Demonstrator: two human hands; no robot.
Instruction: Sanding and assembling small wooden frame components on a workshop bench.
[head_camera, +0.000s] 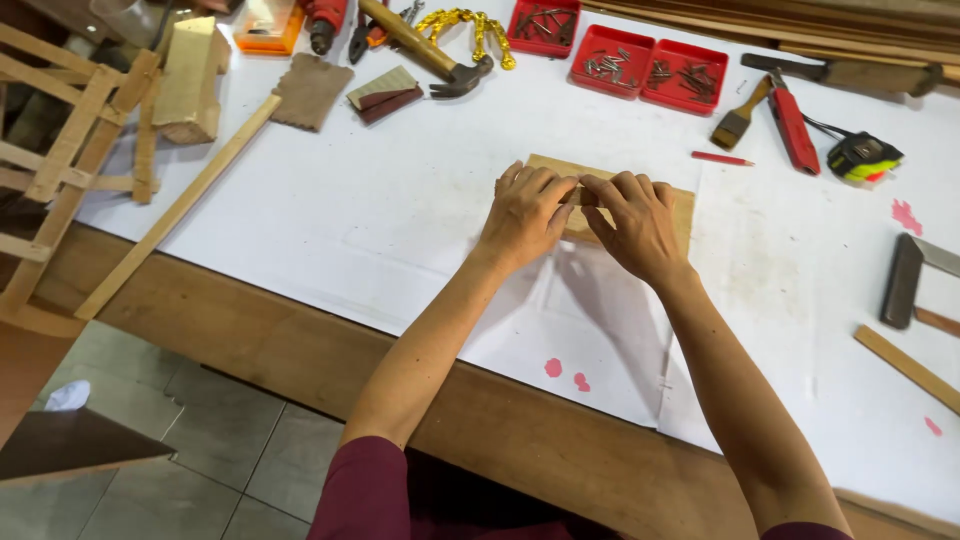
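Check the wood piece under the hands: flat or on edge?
Flat. The wood piece lies face down on the white sheet; left hand and right hand press on it.

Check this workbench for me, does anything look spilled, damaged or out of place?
A few pink blotches stain the white paper table cover, more at its right edge, like dried paint. A long pale wooden strip overhangs the left edge. Otherwise, both hands press a flat wooden piece; nothing looks broken.
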